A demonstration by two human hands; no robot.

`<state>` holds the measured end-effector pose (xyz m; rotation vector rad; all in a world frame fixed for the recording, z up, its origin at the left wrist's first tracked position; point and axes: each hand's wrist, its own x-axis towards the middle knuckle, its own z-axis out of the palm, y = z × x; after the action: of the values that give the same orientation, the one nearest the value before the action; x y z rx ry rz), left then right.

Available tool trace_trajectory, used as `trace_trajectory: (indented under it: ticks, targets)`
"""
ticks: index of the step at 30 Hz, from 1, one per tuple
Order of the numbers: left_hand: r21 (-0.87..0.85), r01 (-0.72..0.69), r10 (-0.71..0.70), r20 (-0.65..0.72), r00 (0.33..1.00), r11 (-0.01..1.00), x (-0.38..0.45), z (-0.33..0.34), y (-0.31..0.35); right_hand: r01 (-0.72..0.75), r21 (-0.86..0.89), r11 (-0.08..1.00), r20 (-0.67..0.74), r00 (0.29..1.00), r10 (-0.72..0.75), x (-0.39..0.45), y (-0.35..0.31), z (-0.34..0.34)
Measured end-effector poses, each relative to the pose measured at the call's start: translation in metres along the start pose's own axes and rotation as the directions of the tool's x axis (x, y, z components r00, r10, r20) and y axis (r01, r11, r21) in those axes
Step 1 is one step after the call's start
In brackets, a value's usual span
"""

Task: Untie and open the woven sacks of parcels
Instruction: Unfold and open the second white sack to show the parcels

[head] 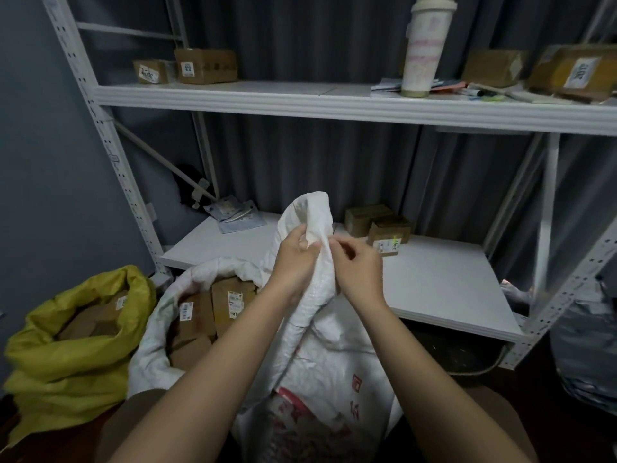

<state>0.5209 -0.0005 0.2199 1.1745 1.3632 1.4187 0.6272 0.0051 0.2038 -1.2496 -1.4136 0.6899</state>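
Your left hand (293,253) grips the gathered neck of the white woven sack (320,332), fingers curled round the bunched fabric just below its floppy top. Your right hand (355,262) sits against the neck's other side, thumb and fingertips pinching at the fabric; whether a tie is between them, you cannot tell. The sack stands upright between your forearms, red print on its lower face.

To its left, a second white sack (157,335) lies open with labelled cardboard parcels (213,312) showing. Further left, a yellow sack (66,362) is open too, brown boxes inside.

Behind: white shelf (434,282) with small boxes (384,225); upper shelf holds a tall bottle (425,45).
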Motion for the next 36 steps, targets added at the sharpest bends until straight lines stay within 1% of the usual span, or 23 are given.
trace_trajectory:
  ticks: [2,3,5,7,9,11,12,13,15,16,18,20,23,25,27,28,29,31,32,33,34,35,36]
  targets:
    - [0.057,-0.008,0.010,-0.035,0.999,0.998,0.002,0.003,0.001,-0.098,0.188,0.977,0.180,0.982,0.064,-0.011,0.002,-0.004]
    - [-0.030,0.025,-0.024,0.008,1.000,0.999,0.004,0.003,0.000,-0.137,0.235,0.962,0.256,0.964,0.075,-0.017,0.004,-0.004]
    - [-0.275,0.149,-0.104,0.172,0.980,0.950,0.002,0.001,0.003,-0.148,0.207,0.967,0.260,0.961,0.092,-0.018,0.013,-0.003]
    - [-0.409,0.213,-0.093,0.293,0.951,0.887,-0.001,-0.005,0.003,-0.271,0.328,0.905,0.215,0.954,0.208,-0.011,0.016,-0.003]
    - [-0.325,0.166,-0.062,0.307,0.950,0.931,-0.005,-0.010,-0.001,-0.437,0.604,0.667,0.327,0.898,0.294,-0.004,0.015,-0.003]
    - [-0.136,0.109,-0.067,0.285,0.956,0.985,-0.009,-0.014,-0.006,-0.487,0.774,0.405,0.411,0.872,0.264,0.001,0.015,0.000]
    - [-0.055,0.088,-0.069,0.280,0.958,0.995,-0.010,-0.015,-0.009,-0.484,0.798,0.359,0.410,0.873,0.265,0.000,0.017,0.005]
    - [0.022,0.060,-0.064,0.245,0.967,0.998,-0.010,-0.015,-0.013,-0.468,0.799,0.377,0.377,0.879,0.292,-0.001,0.019,0.012]
    - [0.134,0.001,-0.013,0.095,0.995,0.991,-0.009,-0.013,-0.018,-0.375,0.647,0.665,0.162,0.919,0.361,-0.003,0.022,0.021]
    - [0.171,-0.031,0.026,0.026,0.999,0.985,-0.009,-0.011,-0.020,-0.311,0.491,0.814,0.044,0.942,0.333,-0.005,0.022,0.021]
    - [0.221,-0.100,0.106,-0.014,0.994,0.970,-0.009,-0.004,-0.020,-0.178,0.263,0.948,-0.064,0.977,0.202,-0.013,0.022,0.019]
    - [0.244,-0.120,0.115,0.036,0.993,0.962,-0.007,0.004,-0.019,-0.133,0.205,0.970,-0.013,0.990,0.139,-0.023,0.022,0.014]
    - [0.071,0.018,-0.035,0.236,0.971,0.997,-0.004,0.007,-0.015,-0.198,0.290,0.936,0.225,0.965,0.134,-0.033,0.022,0.008]
    - [-0.093,0.164,-0.121,0.357,0.926,0.982,-0.003,0.002,-0.013,-0.209,0.282,0.936,0.217,0.965,0.150,-0.033,0.022,0.005]
    - [-0.184,0.229,-0.137,0.412,0.901,0.956,-0.007,-0.004,-0.013,-0.309,0.335,0.890,0.120,0.951,0.285,-0.025,0.025,0.004]
    - [-0.142,0.187,-0.117,0.398,0.910,0.972,-0.010,-0.007,-0.014,-0.399,0.433,0.808,0.136,0.915,0.379,-0.020,0.027,0.004]
    - [-0.027,0.106,-0.089,0.355,0.931,0.994,-0.013,-0.009,-0.017,-0.483,0.558,0.675,0.215,0.870,0.444,-0.016,0.029,0.004]
    - [0.227,-0.003,-0.061,0.275,0.959,0.974,-0.018,-0.014,-0.029,-0.554,0.728,0.403,0.366,0.812,0.455,-0.010,0.034,0.008]
    - [0.279,0.003,-0.075,0.247,0.966,0.960,-0.020,-0.017,-0.035,-0.558,0.752,0.352,0.384,0.804,0.455,-0.009,0.035,0.010]
    - [0.276,0.015,-0.078,0.219,0.973,0.961,-0.021,-0.017,-0.040,-0.544,0.757,0.362,0.363,0.810,0.461,-0.009,0.035,0.013]
    - [0.270,0.015,-0.066,0.181,0.981,0.963,-0.022,-0.017,-0.044,-0.512,0.717,0.473,0.281,0.833,0.477,-0.011,0.034,0.014]
    - [0.282,-0.014,-0.026,0.138,0.990,0.959,-0.022,-0.015,-0.047,-0.446,0.599,0.665,0.142,0.877,0.460,-0.013,0.034,0.014]
    - [0.358,-0.072,0.038,0.100,0.994,0.931,-0.022,-0.012,-0.047,-0.348,0.386,0.854,0.021,0.929,0.369,-0.015,0.034,0.012]
